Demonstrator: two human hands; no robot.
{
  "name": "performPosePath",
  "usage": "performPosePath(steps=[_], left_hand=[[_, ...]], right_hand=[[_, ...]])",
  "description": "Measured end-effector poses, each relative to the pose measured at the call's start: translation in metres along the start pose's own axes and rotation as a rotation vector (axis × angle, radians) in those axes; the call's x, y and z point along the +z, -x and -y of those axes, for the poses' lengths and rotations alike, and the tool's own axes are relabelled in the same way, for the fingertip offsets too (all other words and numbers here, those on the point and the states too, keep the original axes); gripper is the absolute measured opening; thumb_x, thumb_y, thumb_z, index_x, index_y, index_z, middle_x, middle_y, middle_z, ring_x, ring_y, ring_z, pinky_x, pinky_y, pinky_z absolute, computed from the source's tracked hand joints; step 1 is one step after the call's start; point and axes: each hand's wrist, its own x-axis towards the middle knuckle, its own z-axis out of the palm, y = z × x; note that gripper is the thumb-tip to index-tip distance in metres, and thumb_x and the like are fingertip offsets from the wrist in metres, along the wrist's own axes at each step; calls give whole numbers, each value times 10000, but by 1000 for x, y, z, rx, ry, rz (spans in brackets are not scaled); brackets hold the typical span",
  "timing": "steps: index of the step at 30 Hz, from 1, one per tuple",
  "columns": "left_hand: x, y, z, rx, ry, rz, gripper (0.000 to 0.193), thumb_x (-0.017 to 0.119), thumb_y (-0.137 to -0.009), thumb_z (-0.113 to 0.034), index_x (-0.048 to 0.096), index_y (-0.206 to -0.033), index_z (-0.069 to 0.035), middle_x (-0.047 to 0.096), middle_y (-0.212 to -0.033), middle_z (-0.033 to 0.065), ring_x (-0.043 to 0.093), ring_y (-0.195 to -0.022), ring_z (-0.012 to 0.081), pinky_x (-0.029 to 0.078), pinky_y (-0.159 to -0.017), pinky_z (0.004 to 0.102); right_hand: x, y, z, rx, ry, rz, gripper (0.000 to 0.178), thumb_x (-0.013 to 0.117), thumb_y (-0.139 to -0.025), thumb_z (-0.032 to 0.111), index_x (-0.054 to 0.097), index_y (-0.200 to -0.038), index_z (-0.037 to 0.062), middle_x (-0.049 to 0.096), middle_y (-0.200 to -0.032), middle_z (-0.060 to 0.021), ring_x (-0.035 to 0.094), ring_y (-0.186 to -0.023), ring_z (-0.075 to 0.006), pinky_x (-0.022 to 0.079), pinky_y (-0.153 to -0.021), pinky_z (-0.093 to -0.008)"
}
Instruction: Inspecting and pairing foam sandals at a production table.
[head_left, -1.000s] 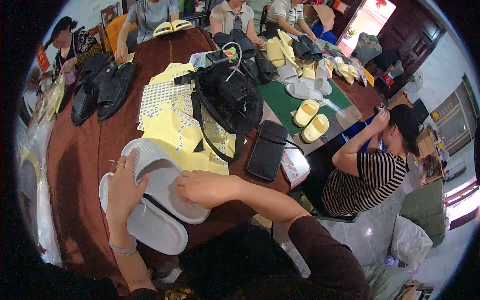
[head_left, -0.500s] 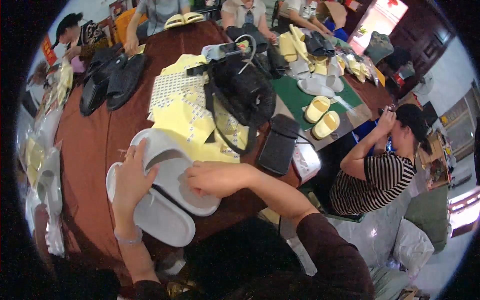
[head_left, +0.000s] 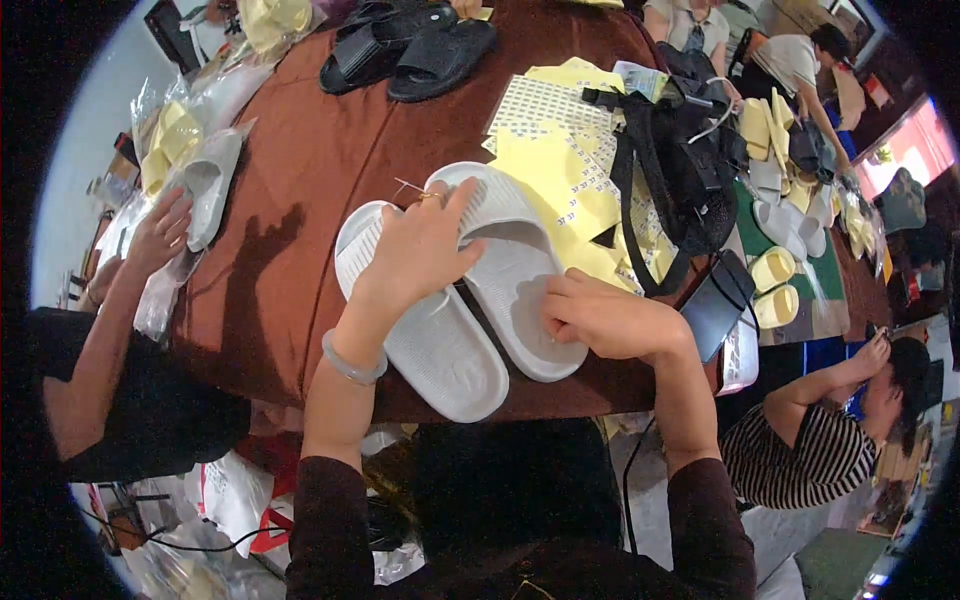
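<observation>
A pair of light grey slide sandals lies side by side on the brown cloth in front of me, toes pointing away. My left hand (head_left: pixel 422 250), with a ring and a pale bangle, rests across the straps of the left slide (head_left: pixel 455 365) and the right slide (head_left: pixel 512 285). Its fingers are stretched out and its thumb stands apart. A thin pale strand (head_left: pixel 408 185) sticks out by the fingertips. Over the heel end of the right slide, my right hand (head_left: pixel 612 318) is curled, fingertips pressed together; what they hold, if anything, is hidden.
Yellow sticker sheets (head_left: pixel 555 185) and a black bag (head_left: pixel 695 190) lie beyond the slides. Black slides (head_left: pixel 440 60) sit farther back. At left, another person's hand (head_left: pixel 160 230) is near a bagged grey slide (head_left: pixel 210 190). A person in stripes (head_left: pixel 815 455) sits at right.
My view has swung left, so the table and slides appear farther right, and a person's arms now show at left. Both my hands keep much the same place on the slides.
</observation>
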Motion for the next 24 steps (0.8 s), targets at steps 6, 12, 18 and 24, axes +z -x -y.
performPosePath(steps=[6,12,18,24], left_hand=[[1,4,2,24,9,-55,672,613,-839,-379,377,-1396,-87,497,-1272,206,607,-1031,323,361,-914,568],[-1,-1,-2,18,57,-10,694,609,-839,-390,336,-1420,-128,457,-1340,210,534,-1160,350,345,-942,604],[5,4,3,42,9,-91,672,619,-831,-358,381,-1391,-73,511,-1241,196,611,-1006,322,367,-882,553],[-2,1,-1,11,84,10,682,608,-840,-376,343,-1416,-126,448,-1338,223,543,-1147,357,322,-955,609]], right_hand=[[-6,0,-4,-68,-134,79,139,613,-803,84,526,-901,37,508,-935,-118,476,-942,-315,406,-818,-379],[2,1,2,52,-72,-19,123,604,-807,80,525,-894,45,512,-949,-126,489,-939,-329,413,-823,-387],[8,-4,8,89,-3,-60,118,594,-805,61,528,-902,47,514,-963,-136,497,-945,-332,428,-822,-398],[1,2,3,65,-72,-12,108,574,-812,35,506,-895,37,500,-956,-140,482,-943,-327,411,-829,-382]])
